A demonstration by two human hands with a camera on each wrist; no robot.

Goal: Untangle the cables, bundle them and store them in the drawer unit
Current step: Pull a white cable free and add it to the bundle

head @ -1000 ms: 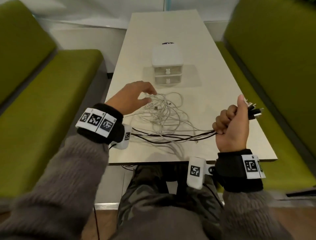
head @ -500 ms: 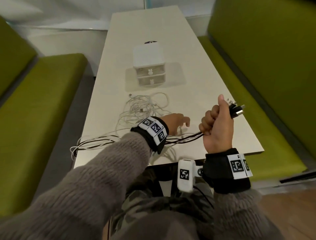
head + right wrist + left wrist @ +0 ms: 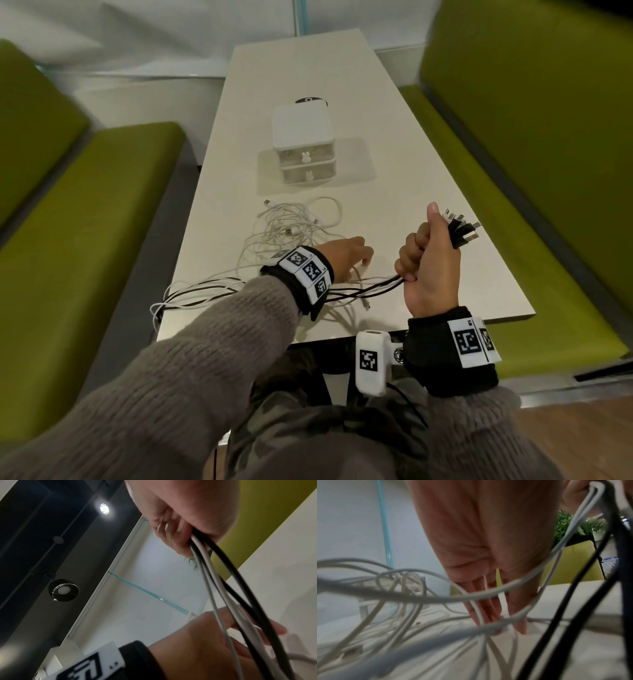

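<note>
Untangling step: right hand point(image 3: 428, 260) fists the cable bundle point(image 3: 363, 291) by its plug ends above the bench point(image 3: 411, 171), left hand point(image 3: 346, 257) open-fingered on white strands; next, probably drawing them free.

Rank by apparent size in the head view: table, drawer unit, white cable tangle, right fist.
1. table
2. white cable tangle and drawer unit: similar spread, too close to rank
3. right fist, though it sits nearer the camera, so its look is inflated
</note>
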